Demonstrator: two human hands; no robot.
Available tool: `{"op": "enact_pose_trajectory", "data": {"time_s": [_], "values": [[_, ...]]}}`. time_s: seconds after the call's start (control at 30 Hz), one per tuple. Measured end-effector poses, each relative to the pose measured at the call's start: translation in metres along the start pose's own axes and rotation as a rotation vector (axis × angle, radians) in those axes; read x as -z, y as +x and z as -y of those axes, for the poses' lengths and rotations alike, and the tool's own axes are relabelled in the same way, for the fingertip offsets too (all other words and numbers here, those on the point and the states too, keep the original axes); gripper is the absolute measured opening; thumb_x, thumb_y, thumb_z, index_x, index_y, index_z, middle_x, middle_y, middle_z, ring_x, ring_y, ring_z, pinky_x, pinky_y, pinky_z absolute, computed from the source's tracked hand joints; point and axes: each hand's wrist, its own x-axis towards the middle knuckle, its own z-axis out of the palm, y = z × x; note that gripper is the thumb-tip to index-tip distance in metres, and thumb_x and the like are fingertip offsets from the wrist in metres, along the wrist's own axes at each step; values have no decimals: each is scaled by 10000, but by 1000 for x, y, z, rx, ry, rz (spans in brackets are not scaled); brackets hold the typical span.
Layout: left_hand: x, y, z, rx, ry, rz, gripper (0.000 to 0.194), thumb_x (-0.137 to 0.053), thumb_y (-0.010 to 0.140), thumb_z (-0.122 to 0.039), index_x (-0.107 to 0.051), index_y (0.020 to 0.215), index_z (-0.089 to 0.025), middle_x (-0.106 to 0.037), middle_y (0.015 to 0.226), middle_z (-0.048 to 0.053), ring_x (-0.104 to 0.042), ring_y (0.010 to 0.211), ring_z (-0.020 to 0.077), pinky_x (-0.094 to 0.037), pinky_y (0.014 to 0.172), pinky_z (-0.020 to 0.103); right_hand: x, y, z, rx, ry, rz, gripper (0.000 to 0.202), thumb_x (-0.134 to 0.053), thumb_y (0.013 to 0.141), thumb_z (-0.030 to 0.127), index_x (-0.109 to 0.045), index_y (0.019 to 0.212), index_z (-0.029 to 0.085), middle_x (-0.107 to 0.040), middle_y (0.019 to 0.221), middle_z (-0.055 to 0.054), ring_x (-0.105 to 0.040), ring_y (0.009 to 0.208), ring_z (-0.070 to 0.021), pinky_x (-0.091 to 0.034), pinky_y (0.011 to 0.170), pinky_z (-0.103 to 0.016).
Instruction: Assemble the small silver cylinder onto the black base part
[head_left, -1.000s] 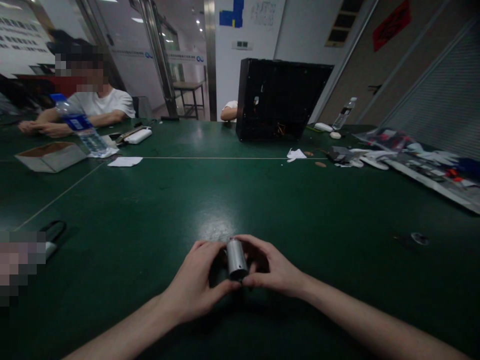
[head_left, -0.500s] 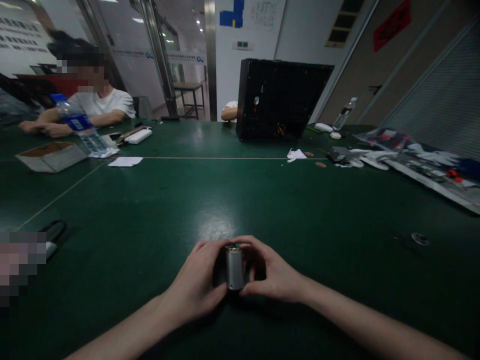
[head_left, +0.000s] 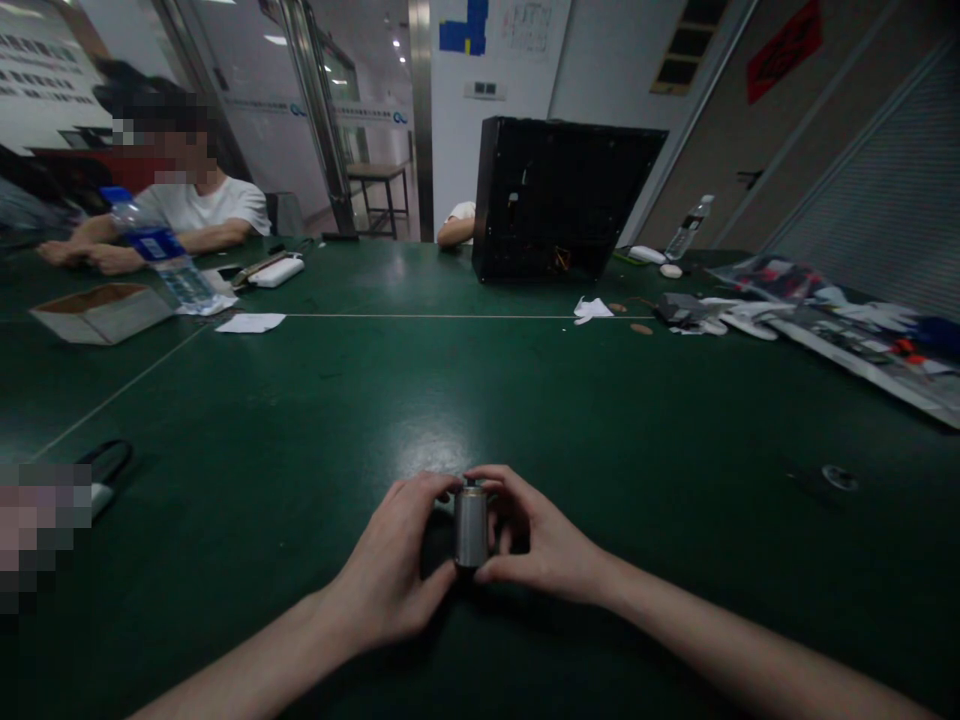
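1. Firstly, left hand (head_left: 397,555): fingers half curled, thumb and fingertips against a metal cylinder (head_left: 471,530).
2. Right hand (head_left: 551,540): likewise half curled, thumb at the cylinder's lower end, fingertips at its top.
3. Cylinder: grey, roughly upright, between both hands; contact with green table (head_left: 450,390) cannot be told.
4. Small round part (head_left: 838,478), well apart, right.
5. White paper (head_left: 251,323), left, near open box (head_left: 101,322).
6. Black case (head_left: 574,200), far side.
7. Seated person (head_left: 214,205), white shirt, far left.
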Motion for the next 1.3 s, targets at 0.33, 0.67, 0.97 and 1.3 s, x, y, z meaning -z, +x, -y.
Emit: {"op": "enact_pose_trajectory", "data": {"time_s": [0.33,0.67,0.97,1.3], "values": [[2,0,2,42,-68,-16,528,-628,742,-214,-400,1218,-223,-544,1165,96,-534,1034,270,-456,895,444,0,0,-4,3,7,3,773,-809,632,253,-395,1283,306,-516,1092,-33,-551,756,-118,-469,587,-232],[5,4,4,221,-121,59,478,-686,708,-308,-488,1131,-205,-588,1094,72,-553,1011,261,-458,855,429,3,2,-1,-52,39,40,579,-729,718,226,-472,1236,219,-541,959,-23,-527,736,-109,-438,605,-227],[5,4,3,179,-83,71,451,-688,718,-362,-526,1106,-199,-597,1063,76,-555,949,250,-473,792,400,1,4,5,-107,51,6,458,-739,696,234,-540,1103,167,-552,838,4,-507,670,-95,-417,601,-225],[2,-1,4,60,-13,62,594,-757,666,-396,-462,1148,-213,-578,1069,63,-556,953,244,-495,791,393,0,5,-4,-11,19,-45,399,-644,687,88,-552,1061,192,-537,758,32,-485,620,-86,-387,552,-206]]}}
